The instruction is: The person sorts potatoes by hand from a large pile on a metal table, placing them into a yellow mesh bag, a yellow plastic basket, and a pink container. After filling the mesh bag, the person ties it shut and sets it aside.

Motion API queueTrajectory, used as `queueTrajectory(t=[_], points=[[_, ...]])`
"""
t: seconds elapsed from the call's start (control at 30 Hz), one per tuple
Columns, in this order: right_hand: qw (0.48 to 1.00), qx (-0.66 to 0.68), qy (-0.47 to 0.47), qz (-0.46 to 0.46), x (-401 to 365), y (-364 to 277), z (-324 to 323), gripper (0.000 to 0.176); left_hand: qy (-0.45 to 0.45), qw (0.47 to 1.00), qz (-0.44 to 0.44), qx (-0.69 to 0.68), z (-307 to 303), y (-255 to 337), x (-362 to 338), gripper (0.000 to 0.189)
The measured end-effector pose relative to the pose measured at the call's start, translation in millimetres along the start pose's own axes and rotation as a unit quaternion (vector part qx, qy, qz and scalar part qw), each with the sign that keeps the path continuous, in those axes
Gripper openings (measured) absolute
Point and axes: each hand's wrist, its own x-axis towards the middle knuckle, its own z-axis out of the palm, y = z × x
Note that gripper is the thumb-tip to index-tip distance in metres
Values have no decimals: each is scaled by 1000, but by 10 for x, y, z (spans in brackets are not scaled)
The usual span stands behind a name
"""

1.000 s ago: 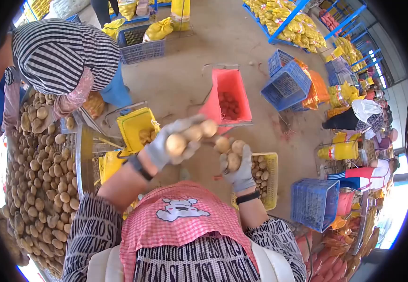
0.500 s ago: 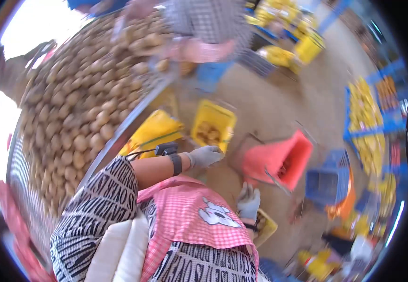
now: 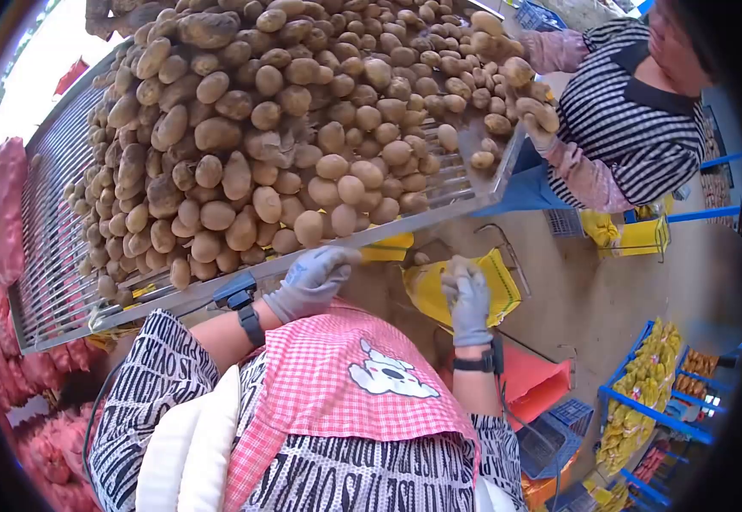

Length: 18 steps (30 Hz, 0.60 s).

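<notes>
My left hand point(image 3: 311, 280), in a grey glove with a black band at the wrist, is at the near edge of a slatted metal table point(image 3: 362, 232). Its fingers are curled; whether anything is in them is hidden. A large heap of potatoes point(image 3: 303, 128) lies on that table just beyond it. My right hand point(image 3: 467, 299), gloved too, is raised over a yellow bag point(image 3: 431, 294) in a wire frame. Its fingers are bent together at the tips, and I cannot make out anything in them.
Across the table's right end, a person in a striped top point(image 3: 636, 119) holds potatoes. A red bag point(image 3: 533, 375) and a blue crate point(image 3: 555, 435) stand at the lower right. Filled yellow bags point(image 3: 644, 384) lie on a blue rack. Pink sacks point(image 3: 5, 213) are at the left.
The view has swung toward the potato table. My left hand is now beside the table edge, and my right hand has come up from low by the red bag to the yellow bag.
</notes>
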Motion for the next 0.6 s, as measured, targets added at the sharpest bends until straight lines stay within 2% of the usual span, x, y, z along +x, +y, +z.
queueTrajectory(t=[0.03,0.1,0.13,0.17,0.23,0.27,0.3,0.33,0.37,0.43,0.5,0.53,0.6], points=[[998,-33,-41,-29,96,-215,296,32,4,1000,-1,-4,-93,-16,-15,22],[984,-53,-147,-79,571,-50,911,35,82,992,55,80,-431,-194,80,28],[969,-130,-144,-153,521,-207,1241,39,83,994,32,69,-574,-154,101,29],[941,-206,-143,-226,457,-358,1553,43,89,993,28,66,-666,-178,108,29],[819,-331,-143,-447,519,-400,1931,56,126,983,55,119,-838,-193,67,29],[795,-407,-150,-424,459,-431,2045,64,123,981,63,138,-907,-202,45,29],[793,-407,-160,-425,451,-378,2099,64,129,980,55,140,-955,-191,25,29],[738,-473,-124,-465,630,-58,2155,66,126,979,73,144,-911,-447,17,29],[679,-532,-95,-496,689,86,2153,67,121,978,81,150,-909,-453,-7,29],[684,-521,-129,-494,797,169,2119,72,146,969,87,178,-876,-427,-25,27],[668,-533,-147,-499,855,146,2094,77,144,968,70,191,-845,-405,8,39],[666,-544,-176,-480,856,95,2075,79,150,967,69,193,-822,-383,44,39],[663,-540,-208,-474,842,-59,2029,80,169,967,-19,189,-787,-302,123,56]])
